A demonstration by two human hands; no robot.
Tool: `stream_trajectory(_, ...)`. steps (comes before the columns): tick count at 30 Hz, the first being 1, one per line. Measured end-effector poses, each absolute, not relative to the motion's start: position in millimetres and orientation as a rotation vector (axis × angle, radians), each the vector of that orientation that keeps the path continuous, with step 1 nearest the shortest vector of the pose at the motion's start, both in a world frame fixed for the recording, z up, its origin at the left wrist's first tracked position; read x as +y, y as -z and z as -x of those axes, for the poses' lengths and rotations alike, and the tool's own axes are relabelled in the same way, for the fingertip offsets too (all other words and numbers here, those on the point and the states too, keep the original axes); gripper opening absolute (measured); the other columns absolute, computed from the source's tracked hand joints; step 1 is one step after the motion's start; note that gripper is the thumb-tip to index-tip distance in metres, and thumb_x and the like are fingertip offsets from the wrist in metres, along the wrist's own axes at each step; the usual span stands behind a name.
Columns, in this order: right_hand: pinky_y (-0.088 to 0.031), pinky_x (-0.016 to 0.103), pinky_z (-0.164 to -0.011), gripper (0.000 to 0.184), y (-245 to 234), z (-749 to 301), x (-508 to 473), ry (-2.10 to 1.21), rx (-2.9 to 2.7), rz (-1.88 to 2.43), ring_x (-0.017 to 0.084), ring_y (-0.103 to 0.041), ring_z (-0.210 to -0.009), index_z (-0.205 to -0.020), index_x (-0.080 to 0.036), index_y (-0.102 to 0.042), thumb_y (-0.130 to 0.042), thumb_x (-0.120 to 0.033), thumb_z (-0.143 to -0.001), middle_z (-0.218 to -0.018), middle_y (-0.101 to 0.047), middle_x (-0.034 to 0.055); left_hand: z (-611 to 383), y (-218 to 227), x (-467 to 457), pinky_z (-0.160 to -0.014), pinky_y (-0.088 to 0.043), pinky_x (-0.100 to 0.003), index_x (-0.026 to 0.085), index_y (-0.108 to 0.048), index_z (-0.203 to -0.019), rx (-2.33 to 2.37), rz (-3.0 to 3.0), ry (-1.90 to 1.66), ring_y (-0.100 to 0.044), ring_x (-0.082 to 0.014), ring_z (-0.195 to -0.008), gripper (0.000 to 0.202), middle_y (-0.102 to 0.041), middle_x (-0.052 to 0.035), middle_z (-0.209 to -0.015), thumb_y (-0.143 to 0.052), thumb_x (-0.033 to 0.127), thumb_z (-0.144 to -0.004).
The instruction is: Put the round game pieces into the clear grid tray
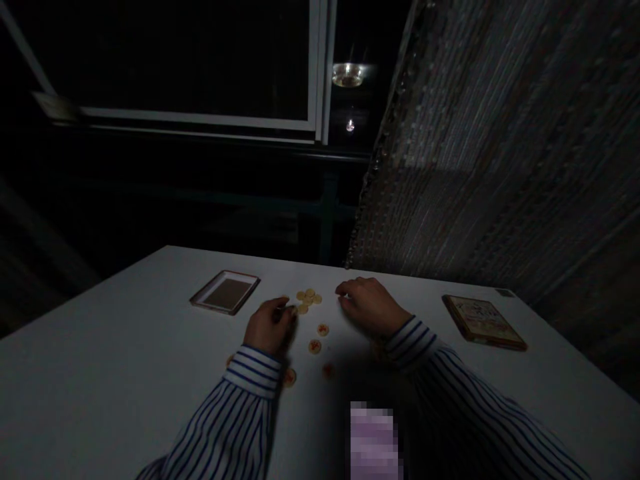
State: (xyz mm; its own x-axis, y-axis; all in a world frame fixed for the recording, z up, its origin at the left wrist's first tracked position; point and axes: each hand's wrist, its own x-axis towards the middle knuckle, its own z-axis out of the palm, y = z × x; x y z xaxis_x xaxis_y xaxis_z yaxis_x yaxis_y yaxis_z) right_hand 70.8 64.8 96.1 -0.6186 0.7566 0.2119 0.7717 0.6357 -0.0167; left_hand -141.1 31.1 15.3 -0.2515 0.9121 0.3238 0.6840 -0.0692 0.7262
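My left hand is closed in a pinch, with a pale round Chinese chess piece at its fingertips, at the near-left edge of a small cluster of blank-faced chess pieces. To the right of that cluster, my right hand hovers low over or rests on the table, fingers loosely bent and a little apart, nothing visible in them. Between my forearms lie several pieces showing red characters, among them a chess piece and another chess piece. Other pieces are partly hidden by my left wrist and right cuff.
An open shallow box tray sits on the white table at left. A flat box lid with printed writing lies at right. Past the table's far edge stand a dark window and a bead-string curtain. The room is dim.
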Motion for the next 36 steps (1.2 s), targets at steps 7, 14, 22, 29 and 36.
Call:
stream_trajectory(7, -0.033, 0.030, -0.072, 0.023, -67, -12, 81, 0.132, -2.804, 1.128, 0.019, -0.052, -0.084, -0.089, -0.018, -0.058, -0.037, -0.022, -0.081, -0.088, -0.062, 0.0068, 145, -5, 34, -0.080, -0.043, -0.034, 0.012, -0.059, -0.097, 2.040, -2.063, -1.091, -0.057, -0.0217, -0.089, 0.032, -0.063, -0.0110, -0.095, -0.044, 0.031, -0.076)
stream_trajectory(14, -0.029, 0.030, -0.074, 0.017, -46, 1, 85, 0.085, -2.819, 0.997, 0.018, -0.046, -0.094, -0.088, -0.018, -0.057, -0.041, -0.020, -0.081, -0.093, -0.059, 0.0050, 146, -1, 36, -0.082, -0.041, -0.036, 0.012, -0.057, -0.100, 2.042, -2.105, -1.015, -0.056, -0.0229, -0.091, 0.032, -0.063, -0.0115, -0.096, -0.044, 0.029, -0.076)
stream_trajectory(22, -0.024, 0.033, -0.082, 0.020, -40, -2, 83, 0.077, -2.861, 0.914, 0.018, -0.044, -0.099, -0.093, -0.018, -0.057, -0.042, -0.017, -0.081, -0.091, -0.060, 0.0049, 144, 0, 35, -0.080, -0.041, -0.034, 0.014, -0.057, -0.099, 2.057, -2.047, -0.982, -0.055, -0.0219, -0.090, 0.030, -0.062, -0.0102, -0.097, -0.046, 0.025, -0.073)
stream_trajectory(29, -0.024, 0.033, -0.082, 0.018, -45, -2, 79, 0.088, -2.906, 0.975, 0.018, -0.046, -0.094, -0.086, -0.017, -0.059, -0.041, -0.017, -0.082, -0.087, -0.061, 0.0064, 143, -1, 34, -0.080, -0.041, -0.033, 0.016, -0.058, -0.096, 2.031, -2.047, -1.011, -0.056, -0.0215, -0.089, 0.027, -0.063, -0.0088, -0.094, -0.047, 0.022, -0.072)
stream_trajectory(36, -0.031, 0.032, -0.080, 0.022, -42, -7, 85, -0.192, -2.681, 0.954, 0.018, -0.049, -0.093, -0.095, -0.019, -0.060, -0.046, -0.026, -0.080, -0.092, -0.062, 0.0050, 143, 2, 36, -0.082, -0.041, -0.034, 0.014, -0.058, -0.096, 1.986, -2.075, -1.018, -0.055, -0.0218, -0.091, 0.028, -0.062, -0.0089, -0.096, -0.047, 0.021, -0.072)
